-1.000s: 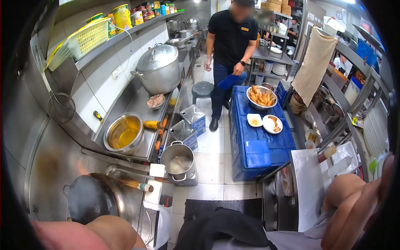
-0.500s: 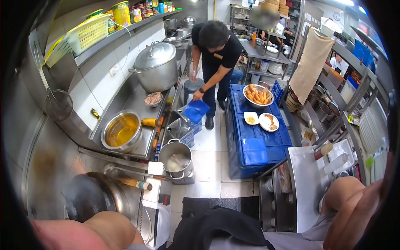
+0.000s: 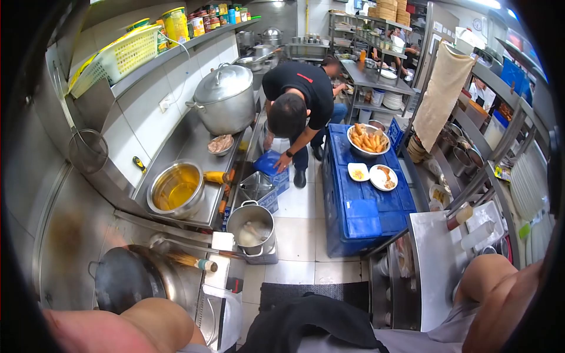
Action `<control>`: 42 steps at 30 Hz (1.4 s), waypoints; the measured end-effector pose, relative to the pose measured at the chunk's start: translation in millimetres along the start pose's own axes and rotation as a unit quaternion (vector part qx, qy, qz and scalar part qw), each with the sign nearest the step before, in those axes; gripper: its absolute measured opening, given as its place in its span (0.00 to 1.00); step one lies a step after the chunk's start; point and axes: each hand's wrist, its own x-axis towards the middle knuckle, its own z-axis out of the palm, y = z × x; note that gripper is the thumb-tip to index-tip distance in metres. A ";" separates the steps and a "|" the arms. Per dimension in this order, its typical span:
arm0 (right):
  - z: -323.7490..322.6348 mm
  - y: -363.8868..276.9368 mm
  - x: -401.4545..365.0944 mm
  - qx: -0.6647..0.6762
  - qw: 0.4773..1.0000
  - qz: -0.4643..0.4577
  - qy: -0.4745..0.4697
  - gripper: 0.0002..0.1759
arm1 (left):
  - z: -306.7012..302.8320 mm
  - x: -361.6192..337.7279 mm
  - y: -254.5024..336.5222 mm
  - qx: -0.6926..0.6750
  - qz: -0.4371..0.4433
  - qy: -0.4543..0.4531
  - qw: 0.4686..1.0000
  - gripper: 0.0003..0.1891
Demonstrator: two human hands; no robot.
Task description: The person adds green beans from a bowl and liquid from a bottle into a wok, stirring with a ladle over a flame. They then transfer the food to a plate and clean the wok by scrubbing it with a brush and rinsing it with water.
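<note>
Neither of my hands shows; only my bare arms reach into the picture. At the lower left, my left arm [image 3: 154, 320] bends in front of a dark wok [image 3: 126, 279]. A brush [image 3: 194, 261] and a long-handled steel utensil [image 3: 170, 240] lie beside the wok. On the lower right, my right arm [image 3: 493, 288] is bent near a steel counter [image 3: 432, 267] that carries a squeeze bottle [image 3: 477, 234]. What either hand holds, if anything, is hidden beyond the frame.
A co-worker [image 3: 303, 88] stoops in the aisle, one hand on a blue lid [image 3: 268, 162]. A tall pot [image 3: 250, 229] stands nearby on the floor side. Left is a bowl of yellow oil [image 3: 175, 189]; right, a blue chest [image 3: 341, 226] bears fried food [image 3: 371, 141].
The co-worker has bent lower, and the blue lid has gone from tilted in the hand to lying lower over the box. The view has shifted slightly. My arms stay much the same.
</note>
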 end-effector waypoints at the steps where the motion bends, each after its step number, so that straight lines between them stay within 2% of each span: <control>1: -0.9 -0.9 -2.0 -0.001 1.000 0.000 -0.001 0.42 | -0.2 0.2 1.2 0.001 0.000 0.000 1.000 0.17; 37: -49.6 -0.9 -18.1 0.062 0.997 -0.028 -0.040 0.46 | 8.1 2.0 49.1 0.074 -0.011 -0.020 0.997 0.13; 40: -59.2 5.9 -23.6 0.099 0.995 -0.014 -0.001 0.46 | 10.0 0.2 54.9 0.082 -0.012 -0.024 0.996 0.13; 42: -62.5 28.9 -34.2 0.132 0.984 0.028 0.115 0.46 | 9.6 1.1 58.8 0.082 -0.014 -0.031 0.996 0.13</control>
